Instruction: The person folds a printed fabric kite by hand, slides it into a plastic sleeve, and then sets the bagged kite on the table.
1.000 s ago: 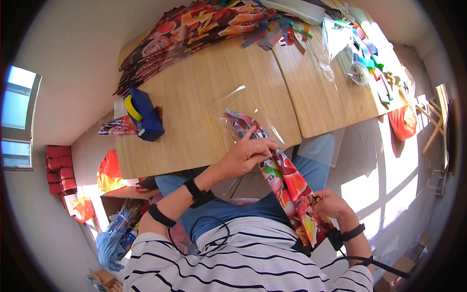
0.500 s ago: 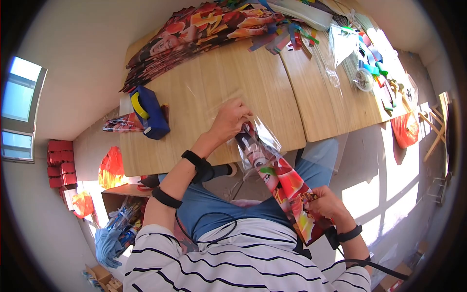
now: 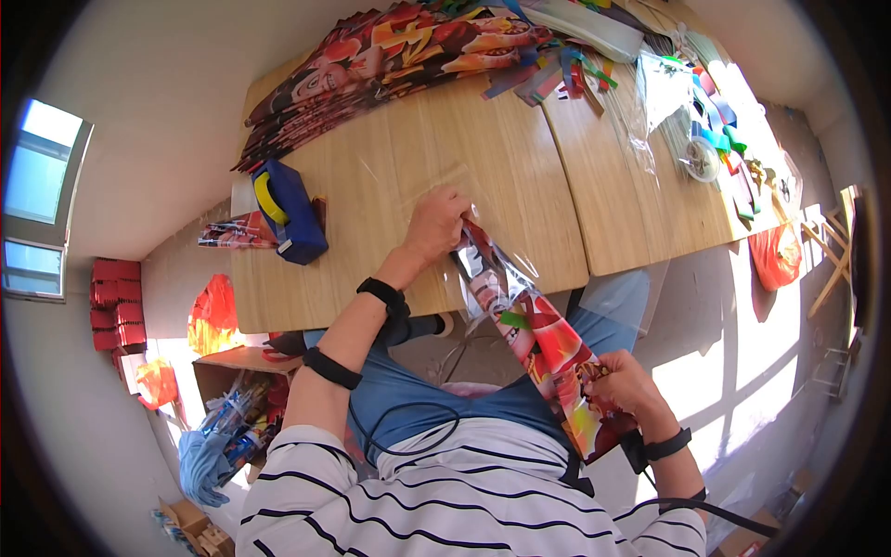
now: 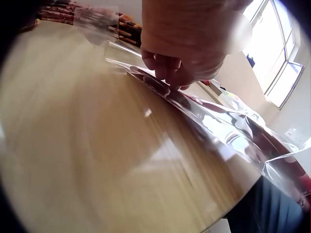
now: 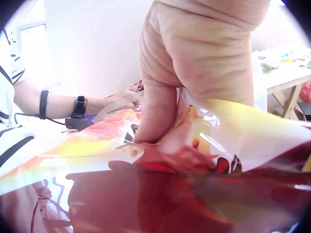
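Observation:
A long folded glossy sheet with a colourful fruit-like print (image 3: 551,345) slants from the table edge down over the person's lap. Clear plastic film (image 3: 509,258) wraps its upper end. At that end my left hand (image 3: 436,223) pinches the film and sheet with curled fingers; the left wrist view shows the fingertips (image 4: 170,77) at the film's edge. Lower down, my right hand (image 3: 629,382) grips the printed sheet near its wide end. In the right wrist view, thumb and fingers of that hand (image 5: 199,63) press into the shiny print (image 5: 146,194).
A blue tape dispenser (image 3: 295,215) stands at the table's left edge beside another printed piece (image 3: 237,232). A stack of printed sheets (image 3: 371,70) lies along the back. Coloured strips (image 3: 557,74) and a tape roll (image 3: 700,160) are at the right.
My left hand first lay flat on the sheet, then moved up and left to its far end and took hold there. The right hand keeps its grip, almost unmoved.

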The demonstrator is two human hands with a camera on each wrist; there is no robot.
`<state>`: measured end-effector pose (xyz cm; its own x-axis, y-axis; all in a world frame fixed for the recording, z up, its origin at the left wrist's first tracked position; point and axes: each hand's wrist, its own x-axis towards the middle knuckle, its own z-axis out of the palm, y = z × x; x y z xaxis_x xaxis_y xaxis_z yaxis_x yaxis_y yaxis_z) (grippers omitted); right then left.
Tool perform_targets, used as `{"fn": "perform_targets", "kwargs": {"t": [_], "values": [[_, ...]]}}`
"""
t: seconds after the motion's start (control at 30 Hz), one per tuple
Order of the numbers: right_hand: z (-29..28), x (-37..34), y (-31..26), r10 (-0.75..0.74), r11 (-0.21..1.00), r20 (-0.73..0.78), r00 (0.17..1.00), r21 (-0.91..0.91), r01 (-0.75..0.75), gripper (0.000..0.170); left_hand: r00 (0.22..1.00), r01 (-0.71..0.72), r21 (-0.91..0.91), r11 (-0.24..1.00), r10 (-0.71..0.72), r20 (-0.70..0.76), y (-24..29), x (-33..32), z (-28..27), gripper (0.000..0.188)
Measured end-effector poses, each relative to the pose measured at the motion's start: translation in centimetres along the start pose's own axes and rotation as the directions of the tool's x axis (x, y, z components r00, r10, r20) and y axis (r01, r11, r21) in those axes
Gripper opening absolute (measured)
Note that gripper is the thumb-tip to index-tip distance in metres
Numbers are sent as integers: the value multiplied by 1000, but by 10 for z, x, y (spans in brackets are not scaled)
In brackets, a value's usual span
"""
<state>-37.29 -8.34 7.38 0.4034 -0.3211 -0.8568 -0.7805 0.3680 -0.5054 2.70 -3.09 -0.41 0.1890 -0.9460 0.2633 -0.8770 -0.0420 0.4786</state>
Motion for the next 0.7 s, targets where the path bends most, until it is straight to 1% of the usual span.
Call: {"fn": "perform_targets", "kwargs": {"t": [0.03,0.13,0.23,0.3,0.33,0.4,0.43,0.5,0.53,0.6,0.67,0.7], "values": [[0,1,1,2,1000,1,1000,5,-2,18,999,19,24,1000,-18,-34,2,0,-3,7],[1,10,6,-30,997,43,999,71,27,18,986,122,-97,988,-132,-98,22,-6,-19,7],[9,6,-17,-32,999,11,999,-4,32,16,990,110,-353,929,-132,-38,51,-20,-30,14],[11,16,-17,-38,999,31,999,38,37,15,1000,5,-258,966,-12,-28,74,-35,-34,25],[13,22,-17,-44,997,40,998,57,42,15,1000,-19,-234,972,14,-23,86,-42,-35,24],[18,32,-19,-98,981,80,992,175,83,16,998,-69,-183,981,67,-18,106,-50,-33,23],[20,36,-20,-127,968,100,987,232,101,17,998,-66,-149,987,67,4,102,-53,-28,21],[21,39,-25,-112,978,108,988,187,91,18,997,-56,-79,995,59,43,89,-57,-14,17],[22,40,-27,-105,984,117,988,159,85,19,998,-60,-100,993,63,28,92,-56,-13,15],[23,45,-23,-106,972,109,988,222,80,19,999,-43,-101,994,40,-27,96,-54,-15,11],[23,57,-26,-122,967,125,985,236,90,20,998,-43,-174,984,36,-43,107,-57,-5,10],[25,60,-30,-126,968,129,984,234,93,23,994,-81,-214,973,63,-89,113,-58,0,9]]}}
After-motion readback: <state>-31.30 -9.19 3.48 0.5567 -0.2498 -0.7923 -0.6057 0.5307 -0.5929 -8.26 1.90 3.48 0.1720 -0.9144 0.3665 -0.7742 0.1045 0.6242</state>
